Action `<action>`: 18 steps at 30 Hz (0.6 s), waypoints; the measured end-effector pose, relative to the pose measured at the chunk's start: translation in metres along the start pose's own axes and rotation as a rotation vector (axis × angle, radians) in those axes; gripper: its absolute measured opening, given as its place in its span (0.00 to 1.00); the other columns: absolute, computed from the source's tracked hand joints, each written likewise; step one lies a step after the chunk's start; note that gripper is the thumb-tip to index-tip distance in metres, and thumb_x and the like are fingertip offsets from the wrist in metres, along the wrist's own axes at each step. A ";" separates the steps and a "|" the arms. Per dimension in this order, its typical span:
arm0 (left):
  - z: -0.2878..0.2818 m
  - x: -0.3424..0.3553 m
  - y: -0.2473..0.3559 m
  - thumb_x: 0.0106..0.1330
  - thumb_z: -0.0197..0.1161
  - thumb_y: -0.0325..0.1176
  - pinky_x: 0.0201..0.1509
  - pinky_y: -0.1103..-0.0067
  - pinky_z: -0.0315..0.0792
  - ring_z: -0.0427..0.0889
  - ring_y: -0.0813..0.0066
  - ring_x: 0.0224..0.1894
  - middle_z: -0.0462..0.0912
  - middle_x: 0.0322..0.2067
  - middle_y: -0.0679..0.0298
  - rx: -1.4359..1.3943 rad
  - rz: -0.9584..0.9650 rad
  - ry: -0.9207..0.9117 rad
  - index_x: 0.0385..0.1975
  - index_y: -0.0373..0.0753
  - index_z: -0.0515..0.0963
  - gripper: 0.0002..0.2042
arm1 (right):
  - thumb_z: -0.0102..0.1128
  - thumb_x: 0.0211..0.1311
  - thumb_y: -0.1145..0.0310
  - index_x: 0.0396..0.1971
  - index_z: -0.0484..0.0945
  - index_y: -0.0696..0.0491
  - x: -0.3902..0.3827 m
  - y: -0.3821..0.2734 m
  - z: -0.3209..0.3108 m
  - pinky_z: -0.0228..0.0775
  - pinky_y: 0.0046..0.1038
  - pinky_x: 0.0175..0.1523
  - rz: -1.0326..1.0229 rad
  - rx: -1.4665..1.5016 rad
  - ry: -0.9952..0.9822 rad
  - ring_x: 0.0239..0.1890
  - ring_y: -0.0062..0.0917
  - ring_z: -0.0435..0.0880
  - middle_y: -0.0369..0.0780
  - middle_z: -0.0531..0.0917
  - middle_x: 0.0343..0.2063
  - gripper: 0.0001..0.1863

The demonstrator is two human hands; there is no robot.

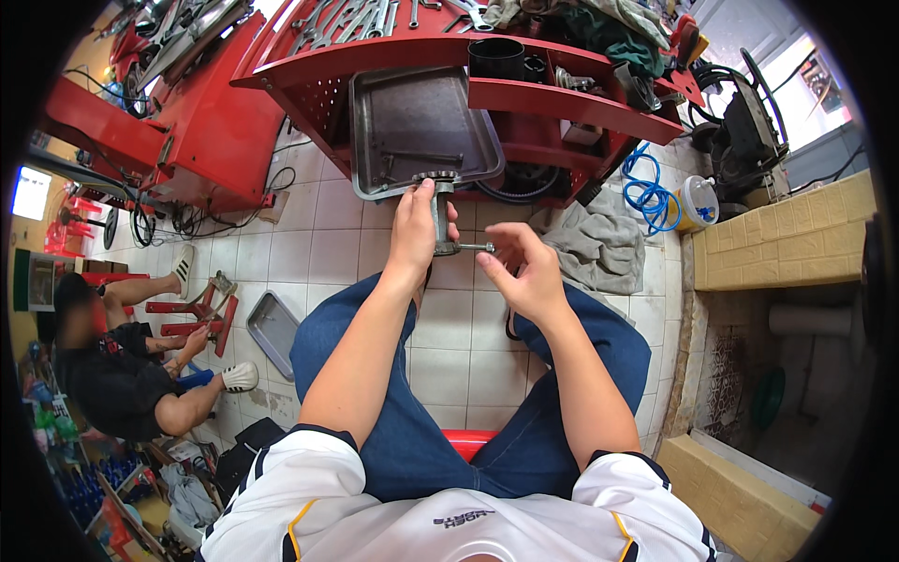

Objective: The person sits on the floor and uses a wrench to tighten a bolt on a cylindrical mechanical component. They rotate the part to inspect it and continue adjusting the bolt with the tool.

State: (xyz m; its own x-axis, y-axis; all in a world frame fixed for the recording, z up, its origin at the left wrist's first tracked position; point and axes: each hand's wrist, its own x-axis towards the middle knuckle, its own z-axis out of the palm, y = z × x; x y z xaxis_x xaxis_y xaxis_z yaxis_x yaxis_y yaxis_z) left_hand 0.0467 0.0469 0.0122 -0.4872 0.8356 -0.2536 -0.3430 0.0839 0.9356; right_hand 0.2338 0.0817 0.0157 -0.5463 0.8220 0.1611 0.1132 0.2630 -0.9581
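My left hand (412, 229) is wrapped round a grey metal part (442, 214), held upright in front of my knees. The part has a round toothed or knurled top and a narrow cylindrical body. From its lower end a thin threaded rod (471, 247) sticks out to the right. Beside the tip of that rod is my right hand (529, 267), thumb and fingers apart and slightly curled; whether a fingertip touches the rod is hard to tell. Just beyond the part lies a grey metal tray (412, 112) with a long thin metal piece (421, 158) in it.
A red tool cart (375, 56) with several wrenches (351, 21) on top stands ahead. Right of it are a grey cloth (599, 239), a coiled blue hose (646, 192) and a bucket (698, 201). At left, a person (117, 375) sits near a small tray (272, 332) on the tiles.
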 end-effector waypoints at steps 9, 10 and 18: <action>0.001 -0.001 0.001 0.78 0.44 0.50 0.24 0.79 0.73 0.78 0.78 0.21 0.79 0.27 0.64 0.048 0.015 -0.041 0.39 0.39 0.70 0.18 | 0.65 0.68 0.59 0.35 0.81 0.56 -0.003 0.001 -0.001 0.71 0.26 0.28 0.008 -0.184 -0.012 0.21 0.23 0.81 0.38 0.83 0.21 0.14; 0.002 -0.001 0.001 0.78 0.44 0.49 0.25 0.79 0.72 0.78 0.78 0.21 0.78 0.26 0.64 0.044 0.022 -0.036 0.39 0.39 0.70 0.19 | 0.64 0.69 0.58 0.33 0.81 0.56 -0.002 -0.009 0.000 0.71 0.27 0.28 -0.027 -0.164 0.041 0.21 0.24 0.82 0.38 0.83 0.20 0.15; 0.005 -0.002 -0.001 0.77 0.46 0.49 0.26 0.79 0.71 0.77 0.77 0.20 0.77 0.25 0.63 0.042 0.036 -0.043 0.39 0.36 0.71 0.20 | 0.64 0.69 0.59 0.35 0.81 0.55 -0.003 0.009 -0.004 0.70 0.27 0.27 0.040 -0.229 -0.053 0.20 0.25 0.82 0.38 0.83 0.20 0.13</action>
State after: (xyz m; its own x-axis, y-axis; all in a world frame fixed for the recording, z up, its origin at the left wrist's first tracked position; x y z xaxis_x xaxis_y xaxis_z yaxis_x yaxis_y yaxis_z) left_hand 0.0515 0.0481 0.0133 -0.4638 0.8608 -0.2097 -0.2912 0.0754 0.9537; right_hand 0.2399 0.0832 0.0077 -0.5792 0.8084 0.1054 0.3182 0.3432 -0.8837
